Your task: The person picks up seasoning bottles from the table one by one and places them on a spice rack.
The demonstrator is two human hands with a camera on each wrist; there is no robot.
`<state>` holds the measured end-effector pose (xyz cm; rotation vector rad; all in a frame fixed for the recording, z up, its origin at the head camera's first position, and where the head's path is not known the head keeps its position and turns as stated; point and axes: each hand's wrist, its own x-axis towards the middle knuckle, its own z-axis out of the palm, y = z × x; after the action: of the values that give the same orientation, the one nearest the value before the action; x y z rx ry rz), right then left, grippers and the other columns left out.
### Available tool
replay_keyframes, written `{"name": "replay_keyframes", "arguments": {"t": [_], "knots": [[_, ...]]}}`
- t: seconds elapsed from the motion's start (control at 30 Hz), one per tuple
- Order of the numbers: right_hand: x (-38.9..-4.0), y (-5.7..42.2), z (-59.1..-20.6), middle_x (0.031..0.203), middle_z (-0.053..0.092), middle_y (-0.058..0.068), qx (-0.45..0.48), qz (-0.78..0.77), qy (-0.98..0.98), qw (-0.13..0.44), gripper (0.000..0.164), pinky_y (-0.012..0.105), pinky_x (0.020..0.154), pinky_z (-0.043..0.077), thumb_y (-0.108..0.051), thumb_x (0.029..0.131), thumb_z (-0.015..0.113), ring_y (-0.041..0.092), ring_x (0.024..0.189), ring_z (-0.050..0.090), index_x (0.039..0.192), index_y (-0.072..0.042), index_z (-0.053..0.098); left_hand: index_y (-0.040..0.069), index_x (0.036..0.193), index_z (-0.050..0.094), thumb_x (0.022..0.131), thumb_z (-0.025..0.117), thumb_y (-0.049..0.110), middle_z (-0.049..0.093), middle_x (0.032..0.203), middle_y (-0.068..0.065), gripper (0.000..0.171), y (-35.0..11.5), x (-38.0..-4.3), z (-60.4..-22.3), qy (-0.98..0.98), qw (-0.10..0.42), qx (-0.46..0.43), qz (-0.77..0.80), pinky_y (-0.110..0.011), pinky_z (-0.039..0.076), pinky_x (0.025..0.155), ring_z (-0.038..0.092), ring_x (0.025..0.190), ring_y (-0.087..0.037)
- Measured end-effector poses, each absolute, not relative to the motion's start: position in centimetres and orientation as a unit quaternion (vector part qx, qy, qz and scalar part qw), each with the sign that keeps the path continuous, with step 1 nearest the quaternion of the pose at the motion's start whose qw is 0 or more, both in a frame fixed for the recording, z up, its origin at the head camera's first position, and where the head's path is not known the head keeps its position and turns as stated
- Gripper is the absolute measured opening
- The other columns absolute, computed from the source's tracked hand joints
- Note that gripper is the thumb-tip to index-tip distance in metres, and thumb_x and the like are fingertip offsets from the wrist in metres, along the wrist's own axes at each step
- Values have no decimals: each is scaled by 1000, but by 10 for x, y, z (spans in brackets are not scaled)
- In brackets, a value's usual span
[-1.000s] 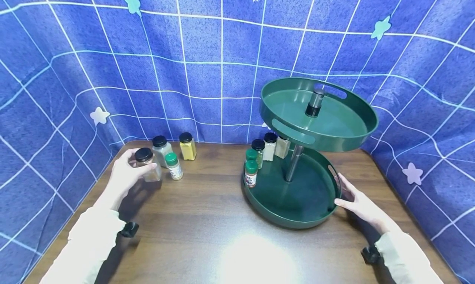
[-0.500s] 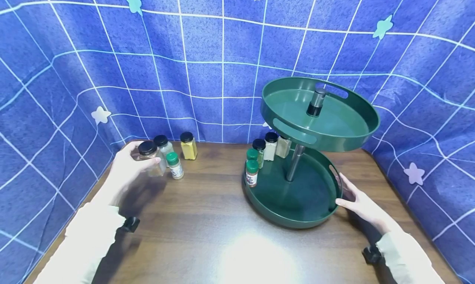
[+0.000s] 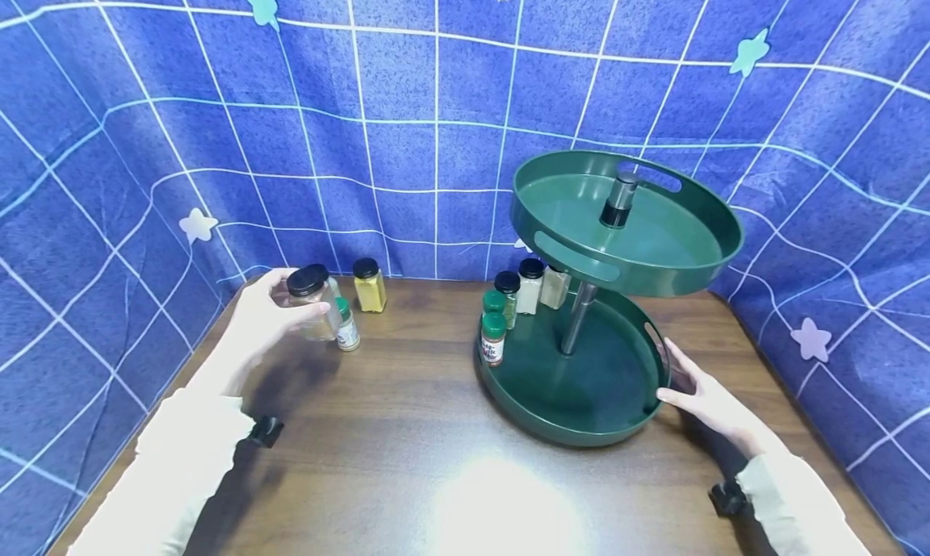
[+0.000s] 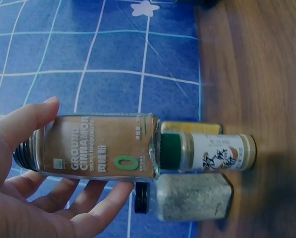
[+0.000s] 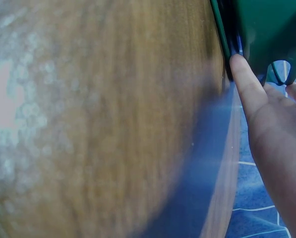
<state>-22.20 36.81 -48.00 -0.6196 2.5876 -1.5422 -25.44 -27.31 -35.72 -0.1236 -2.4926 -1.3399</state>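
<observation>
My left hand (image 3: 265, 318) grips a ground cinnamon jar (image 4: 95, 148), square glass with a black lid; the thumb is on one side, fingers on the other. In the head view the jar overlaps a green-capped spice bottle (image 3: 348, 334) and a grey-filled jar (image 4: 195, 196) behind it. A yellow-filled jar (image 3: 370, 288) stands just to the right. My right hand (image 3: 701, 393) holds the lower rim of a green two-tier round tray (image 3: 574, 427), thumb on the rim and fingers at the handle slot.
The lower tier carries several spice containers at its left side, including a red-labelled bottle (image 3: 492, 342) and a white-filled jar (image 3: 529, 288). The upper tier (image 3: 668, 241) overhangs them on a metal post (image 3: 577, 322). Blue gridded cloth (image 3: 407, 177) surrounds the wooden table (image 3: 392, 427).
My left hand has lifted the cinnamon jar and moved it right, toward the green-capped bottle, now covering most of the grey-filled jar. My right hand stays at the tray's rim.
</observation>
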Motion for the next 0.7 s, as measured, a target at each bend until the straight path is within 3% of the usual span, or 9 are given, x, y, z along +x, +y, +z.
{"name": "replay_keyframes", "arguments": {"t": [0.47, 0.7], "knots": [[-223, 369, -481, 147, 18, 37, -212, -495, 842, 24, 79, 1, 93, 29, -5, 92, 58, -15, 122, 33, 151, -5, 6, 9, 118, 57, 74, 81, 24, 62, 94, 13, 53, -250, -257, -351, -870, 122, -92, -468, -17, 48, 71, 60, 84, -1], [-223, 369, -480, 148, 18, 34, -205, -495, 844, 27, 78, 1, 93, 30, -6, 92, 58, -14, 122, 33, 151, -6, 7, 8, 115, 57, 73, 82, 21, 66, 90, 15, 51, -238, -260, -346, -858, 104, -117, -489, -20, 52, 68, 64, 81, -2]]}}
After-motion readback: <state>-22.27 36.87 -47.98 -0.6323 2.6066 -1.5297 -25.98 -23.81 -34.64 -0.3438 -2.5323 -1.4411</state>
